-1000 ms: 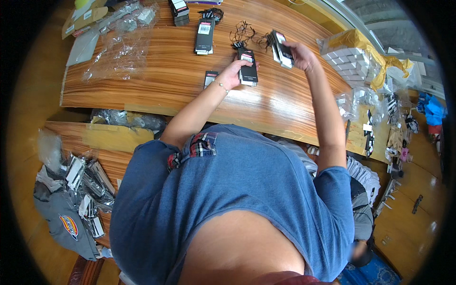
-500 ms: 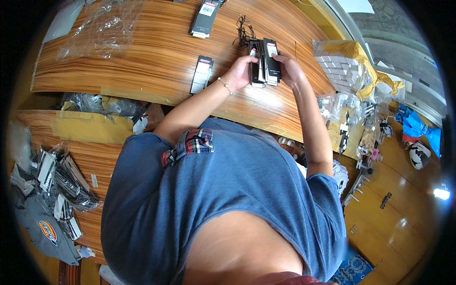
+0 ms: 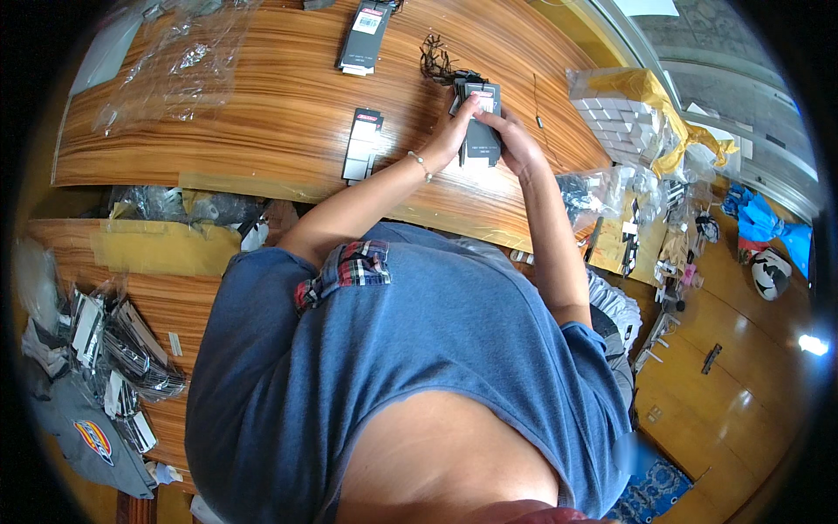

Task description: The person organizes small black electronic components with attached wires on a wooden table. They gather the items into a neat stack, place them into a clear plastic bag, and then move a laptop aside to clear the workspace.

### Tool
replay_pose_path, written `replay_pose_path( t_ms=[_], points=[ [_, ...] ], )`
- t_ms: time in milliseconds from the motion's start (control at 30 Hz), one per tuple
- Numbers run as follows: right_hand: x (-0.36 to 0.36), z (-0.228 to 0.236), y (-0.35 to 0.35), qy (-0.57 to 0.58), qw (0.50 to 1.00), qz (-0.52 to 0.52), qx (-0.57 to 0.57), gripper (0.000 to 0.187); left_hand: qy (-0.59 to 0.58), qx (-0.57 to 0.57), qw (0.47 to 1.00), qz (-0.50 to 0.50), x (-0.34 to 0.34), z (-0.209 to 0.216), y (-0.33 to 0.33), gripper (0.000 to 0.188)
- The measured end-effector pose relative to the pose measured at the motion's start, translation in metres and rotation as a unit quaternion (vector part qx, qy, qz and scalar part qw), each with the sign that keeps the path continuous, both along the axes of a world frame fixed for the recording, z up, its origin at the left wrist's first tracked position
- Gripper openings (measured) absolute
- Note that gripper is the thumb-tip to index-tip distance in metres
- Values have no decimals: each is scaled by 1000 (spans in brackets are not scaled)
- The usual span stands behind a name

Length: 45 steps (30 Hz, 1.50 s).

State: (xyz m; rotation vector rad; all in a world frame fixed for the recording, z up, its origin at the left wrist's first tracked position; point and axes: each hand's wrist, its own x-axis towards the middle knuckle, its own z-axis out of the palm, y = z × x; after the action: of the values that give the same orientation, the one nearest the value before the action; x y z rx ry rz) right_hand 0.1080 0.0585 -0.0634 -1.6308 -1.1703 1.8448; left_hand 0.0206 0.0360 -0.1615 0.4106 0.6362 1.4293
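The stack of tags stood upright between the person's two hands, above the counter, its cords toward the far side. Its front tag was a dark grey, narrow rectangle with a white label near the top, a small reddish mark on that label and a few pale printed lines lower down. Whitish edges showed below the dark card, and other dark tags showed at its upper left. Black cords spread from the top in a loose tangle over the wood.

The left hand gripped the stack's left side and the right hand its right, the fingers closed in on it and both thumbs lying over the front face. The remaining fingers were mostly hidden behind the tags, so their exact placing could not be told.

The thumbs covered part of the label. The back of the stack was out of sight, its tags could not be counted, and the print was too small to make out. Left of the hands lay a black-and-white tag bundle; farther off, a dark grey tag bundle had its cords cut off by the upper edge.
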Motion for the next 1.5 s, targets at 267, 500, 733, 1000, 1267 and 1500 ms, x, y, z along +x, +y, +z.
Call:
replay_pose_path(
  t_ms=[267, 500, 733, 1000, 1267, 1500],
  points=[
    [19, 24, 25, -190, 958, 202, 67, 61, -241, -14, 957, -162, -33, 3, 28, 64],
    [25, -27, -14, -456, 770, 284, 343, 70, -161, -69, 984, 22, -31, -25, 55, 32],
    [14, -60, -32, -448, 775, 218, 389, 78, -14, -50, 996, 68, -47, -41, 53, 30],
    [17, -65, -21, -429, 795, 199, 381, 84, 522, -85, 823, 205, -36, 0, 1, 68],
    [25, -74, -33, -442, 768, 173, 430, 69, 503, 215, 834, 71, -4, -8, -3, 50],
    [34, -71, -36, -442, 784, 169, 401, 66, 514, 199, 834, 33, -1, -22, 1, 32]
  ],
)
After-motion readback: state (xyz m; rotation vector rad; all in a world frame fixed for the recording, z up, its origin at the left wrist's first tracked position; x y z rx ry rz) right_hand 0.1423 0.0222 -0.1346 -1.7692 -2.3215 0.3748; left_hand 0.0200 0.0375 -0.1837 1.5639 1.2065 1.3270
